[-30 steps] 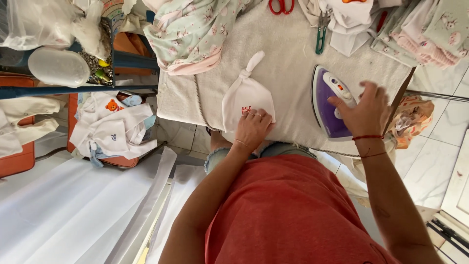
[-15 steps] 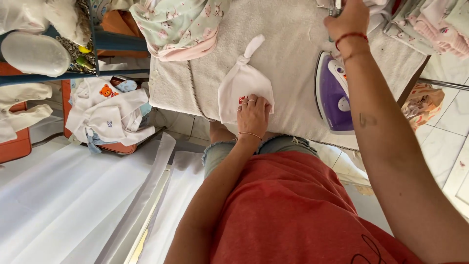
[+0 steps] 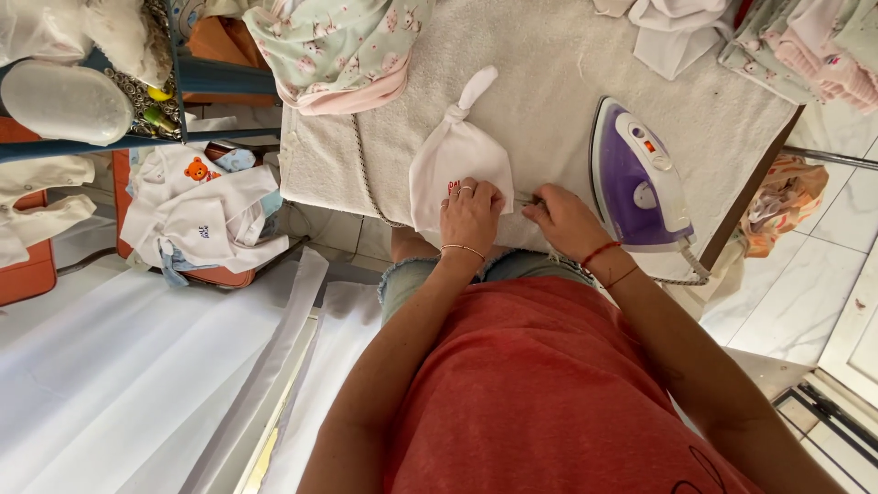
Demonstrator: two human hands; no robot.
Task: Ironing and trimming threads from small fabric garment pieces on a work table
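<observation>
Far to the left of the hands: a heap of white baby garments point(image 3: 197, 206), soft cotton, one with a small bear motif.

Under the left hand point(image 3: 471, 212): a white baby hat point(image 3: 457, 160), knotted at its top, lying flat on the towel-covered bench point(image 3: 549, 64). The left hand lies spread, palm down, on the hat's lower hem. I judge the hat light, limp and easily creased, best taken by the hem or the knot.

The right hand point(image 3: 565, 220), just beside the left, is closed on a thin dark object; what it is I cannot tell.

Right of both hands: a purple-and-white iron point(image 3: 637, 178), hard plastic, resting on the bench.
</observation>
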